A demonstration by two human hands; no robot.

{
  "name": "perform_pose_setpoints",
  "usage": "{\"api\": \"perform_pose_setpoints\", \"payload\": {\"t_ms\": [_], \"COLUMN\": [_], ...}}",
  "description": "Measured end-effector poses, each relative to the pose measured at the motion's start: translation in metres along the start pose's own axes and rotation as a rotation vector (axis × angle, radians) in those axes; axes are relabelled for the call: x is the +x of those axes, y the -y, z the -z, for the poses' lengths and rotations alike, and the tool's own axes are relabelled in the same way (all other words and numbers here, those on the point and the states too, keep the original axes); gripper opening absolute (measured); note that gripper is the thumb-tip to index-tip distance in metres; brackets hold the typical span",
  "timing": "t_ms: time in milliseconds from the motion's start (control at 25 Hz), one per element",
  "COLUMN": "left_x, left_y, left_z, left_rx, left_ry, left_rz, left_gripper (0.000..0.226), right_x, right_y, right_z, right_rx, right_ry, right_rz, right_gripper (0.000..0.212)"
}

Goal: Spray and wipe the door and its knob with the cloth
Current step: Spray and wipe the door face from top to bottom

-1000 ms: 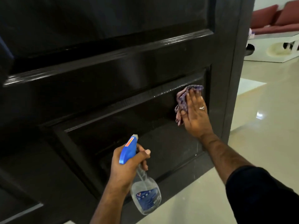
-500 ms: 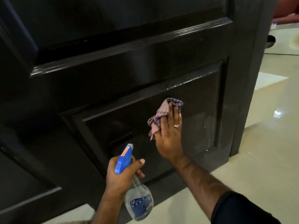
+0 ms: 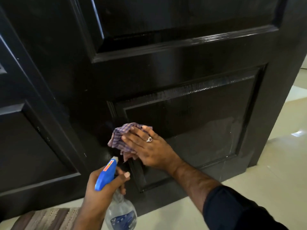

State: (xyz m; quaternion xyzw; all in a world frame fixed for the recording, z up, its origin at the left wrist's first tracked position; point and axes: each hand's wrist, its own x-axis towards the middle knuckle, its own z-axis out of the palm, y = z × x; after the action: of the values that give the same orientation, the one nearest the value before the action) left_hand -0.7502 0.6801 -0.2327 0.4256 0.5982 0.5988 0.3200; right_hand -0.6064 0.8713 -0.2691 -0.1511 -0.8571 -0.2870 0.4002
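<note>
Having travelled leftward across the lower panel since the earlier frame, the right hand (image 3: 147,146) is pressing the cloth (image 3: 121,138) flat-fingered against the door (image 3: 199,47); the left hand (image 3: 101,190), nearer, is gripping the spray bottle (image 3: 121,213). Unwiped panel is lying left.

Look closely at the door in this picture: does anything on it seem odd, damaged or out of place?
Nothing is damaged. The lower panel of the door shows hazy streaks, probably spray residue, right of the cloth.
</note>
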Motion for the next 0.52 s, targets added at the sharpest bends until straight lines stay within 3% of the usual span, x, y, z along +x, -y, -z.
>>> {"api": "perform_pose_setpoints", "payload": {"t_ms": [80,280,520], "left_x": [0.005,0.026,0.055], "left_y": [0.001,0.008,0.021], "left_z": [-0.014,-0.106,-0.236], "left_rx": [0.018,-0.026,-0.023], "left_ry": [0.055,0.232,0.439], "left_rz": [-0.034,-0.054,-0.016], "left_gripper": [0.019,0.027,0.040], "right_x": [-0.031,-0.135,-0.233], "right_y": [-0.040,-0.157,-0.257], "right_z": [0.007,0.036,0.066], "right_rx": [-0.035,-0.123,-0.064], "right_ry": [-0.037,-0.123,-0.044], "right_rz": [-0.065,-0.430,-0.846], "right_gripper": [0.060,0.076,0.072]}}
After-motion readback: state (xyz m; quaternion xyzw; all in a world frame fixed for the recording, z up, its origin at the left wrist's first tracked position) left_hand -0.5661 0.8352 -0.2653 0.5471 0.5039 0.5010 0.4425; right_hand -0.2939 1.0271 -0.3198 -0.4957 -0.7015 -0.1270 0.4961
